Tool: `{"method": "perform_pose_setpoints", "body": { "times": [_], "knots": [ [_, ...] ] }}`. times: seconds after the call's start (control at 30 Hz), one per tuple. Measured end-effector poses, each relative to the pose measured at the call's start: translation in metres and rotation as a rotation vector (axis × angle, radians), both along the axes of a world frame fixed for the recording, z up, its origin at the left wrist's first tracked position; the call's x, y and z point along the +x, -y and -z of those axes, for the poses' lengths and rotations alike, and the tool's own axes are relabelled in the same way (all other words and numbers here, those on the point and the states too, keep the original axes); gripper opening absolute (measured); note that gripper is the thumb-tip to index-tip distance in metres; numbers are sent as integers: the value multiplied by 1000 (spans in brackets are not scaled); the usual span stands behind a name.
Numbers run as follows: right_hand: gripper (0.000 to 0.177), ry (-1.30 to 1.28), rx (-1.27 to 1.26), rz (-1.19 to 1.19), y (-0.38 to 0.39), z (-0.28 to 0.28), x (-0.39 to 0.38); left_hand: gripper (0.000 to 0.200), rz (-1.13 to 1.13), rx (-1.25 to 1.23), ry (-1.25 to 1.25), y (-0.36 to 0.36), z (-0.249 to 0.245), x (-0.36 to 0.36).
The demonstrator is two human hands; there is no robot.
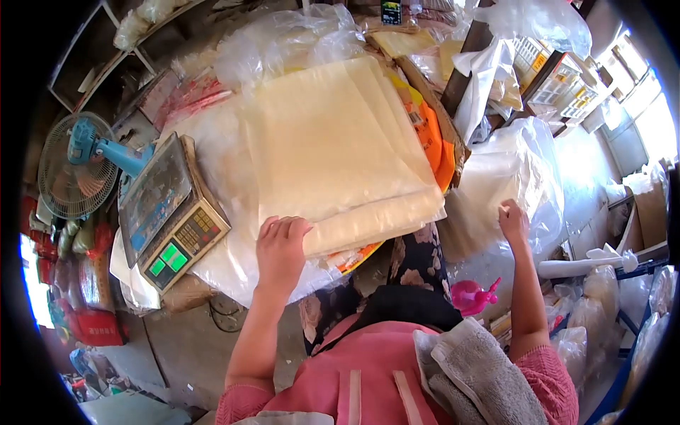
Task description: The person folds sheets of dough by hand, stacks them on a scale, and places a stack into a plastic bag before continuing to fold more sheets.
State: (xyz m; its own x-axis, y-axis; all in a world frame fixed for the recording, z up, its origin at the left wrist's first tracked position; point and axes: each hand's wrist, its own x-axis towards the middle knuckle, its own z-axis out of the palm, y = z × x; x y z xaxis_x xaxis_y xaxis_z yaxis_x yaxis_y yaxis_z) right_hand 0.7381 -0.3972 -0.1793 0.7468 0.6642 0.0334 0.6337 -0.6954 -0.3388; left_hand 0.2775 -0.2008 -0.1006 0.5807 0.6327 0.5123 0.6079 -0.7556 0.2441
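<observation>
A thick stack of cream-coloured, see-through plastic sheets or bags [333, 134] lies on the work surface in front of me. At its near left corner rests my left hand [282, 241], fingers curled over the edge of the stack. Off to the right, away from the stack, my right hand [513, 218] is closed in a pinch at a blurred, translucent sheet [471, 219], which hangs beside the stack's right edge. Clear plastic [535, 177] lies behind that hand.
A scale [173, 219] with a green display stands left of the stack, and a blue fan [83, 149] beyond it. Crumpled clear plastic [283, 42] is heaped behind. Orange packaging [432, 142] borders the right side. A pink object [473, 296] is below on the right.
</observation>
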Motion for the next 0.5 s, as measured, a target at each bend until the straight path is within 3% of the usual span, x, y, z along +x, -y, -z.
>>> {"method": "perform_pose_setpoints", "body": {
  "times": [0.07, 0.23, 0.33, 0.43, 0.47, 0.5],
  "knots": [
    [29, -276, 171, -154, -26, -40, -41, 8, 72, 29, -15, 2, -20, -5],
    [48, -364, 582, -519, -81, -81, -134, 10, 357, -32, -91, 22, -24, -29],
    [45, -196, 414, -865, -100, -72, -138, 12, 392, -122, -84, 30, -32, -42],
    [32, -128, 144, -1267, -104, -76, -128, 10, 380, -202, 16, 25, -50, -57],
    [15, -222, 232, -1287, -103, -81, -131, 9, 366, -215, 44, 18, -57, -65],
    [11, -377, 177, -1126, -103, -88, -133, 8, 353, -227, 73, 10, -64, -69]
  ]
}}
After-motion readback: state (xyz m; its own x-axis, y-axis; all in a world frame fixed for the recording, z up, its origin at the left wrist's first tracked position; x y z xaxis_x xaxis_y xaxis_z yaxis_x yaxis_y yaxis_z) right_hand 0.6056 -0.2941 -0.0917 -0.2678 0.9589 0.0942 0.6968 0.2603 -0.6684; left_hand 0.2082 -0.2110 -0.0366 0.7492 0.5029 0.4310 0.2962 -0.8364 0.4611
